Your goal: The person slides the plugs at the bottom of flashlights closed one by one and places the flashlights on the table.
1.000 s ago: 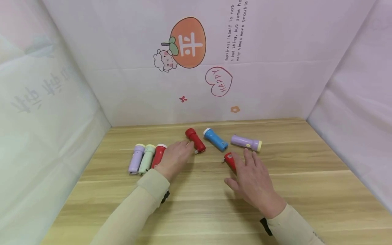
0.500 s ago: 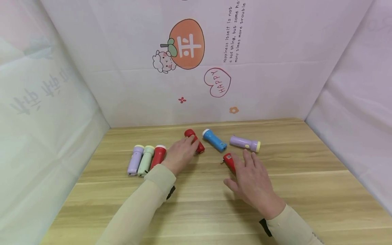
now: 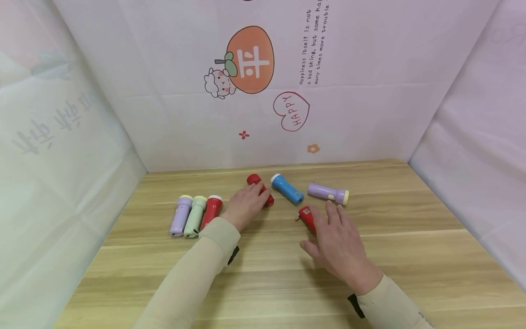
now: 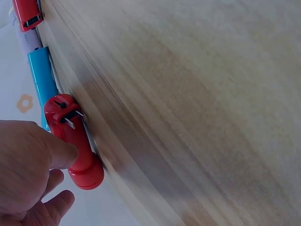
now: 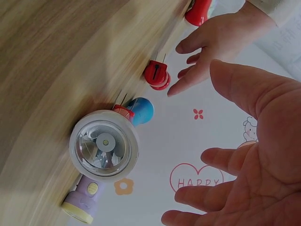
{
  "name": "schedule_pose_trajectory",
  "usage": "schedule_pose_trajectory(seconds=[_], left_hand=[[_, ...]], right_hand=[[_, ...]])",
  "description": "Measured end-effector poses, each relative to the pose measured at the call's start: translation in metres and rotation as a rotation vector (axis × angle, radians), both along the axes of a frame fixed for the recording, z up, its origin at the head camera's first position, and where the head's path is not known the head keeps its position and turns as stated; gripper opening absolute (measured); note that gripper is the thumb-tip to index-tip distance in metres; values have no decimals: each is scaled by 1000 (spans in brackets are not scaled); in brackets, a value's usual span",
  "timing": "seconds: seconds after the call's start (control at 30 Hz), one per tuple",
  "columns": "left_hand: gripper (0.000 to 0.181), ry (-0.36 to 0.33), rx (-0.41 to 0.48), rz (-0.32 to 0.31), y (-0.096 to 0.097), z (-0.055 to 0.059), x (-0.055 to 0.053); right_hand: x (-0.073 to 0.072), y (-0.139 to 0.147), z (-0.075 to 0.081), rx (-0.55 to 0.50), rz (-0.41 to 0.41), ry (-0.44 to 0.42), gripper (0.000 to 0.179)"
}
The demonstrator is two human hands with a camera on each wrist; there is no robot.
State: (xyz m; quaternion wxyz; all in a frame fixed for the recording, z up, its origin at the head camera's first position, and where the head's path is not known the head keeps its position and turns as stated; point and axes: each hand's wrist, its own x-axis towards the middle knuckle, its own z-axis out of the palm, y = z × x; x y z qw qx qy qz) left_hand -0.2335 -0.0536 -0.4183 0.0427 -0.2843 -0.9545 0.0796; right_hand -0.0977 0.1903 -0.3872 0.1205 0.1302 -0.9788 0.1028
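Note:
My left hand (image 3: 245,206) is over a red flashlight (image 3: 267,196) lying near the back of the table. In the left wrist view its thumb overlaps that flashlight (image 4: 80,149), while the right wrist view shows a gap between the loosely bent fingers and the barrel. Spread fingers on my right hand (image 3: 339,246) hover over a second red flashlight (image 3: 307,218), hiding its front half. In the right wrist view this flashlight's white-rimmed lens (image 5: 104,145) faces the camera, and the right hand (image 5: 254,160) is apart from it, holding nothing.
Left on the table (image 3: 263,292) lie a purple flashlight (image 3: 181,217), a pale green one (image 3: 195,218) and a red one (image 3: 211,211), side by side. A blue flashlight (image 3: 287,189) and another purple one (image 3: 328,193) lie at the back. White cloth (image 3: 185,132) walls surround the table.
My left hand has moved right and a little down over the nearer end of the back red flashlight, covering part of it. The right hand stays in place; the flashlights have not visibly moved.

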Motion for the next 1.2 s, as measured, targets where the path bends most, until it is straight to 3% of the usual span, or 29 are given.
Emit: schedule_pose_trajectory(seconds=[0.4,0.8,1.2], left_hand=[[75,-18,-29,13,-1,-6,-4],[73,20,-32,18,1,-5,-4],[63,87,-39,-15,-1,-6,-2]], right_hand=[[0,-3,-1,8,-6,-23,87],[-1,-6,-1,28,1,-5,88],[-2,-7,-2,29,11,-2,88]])
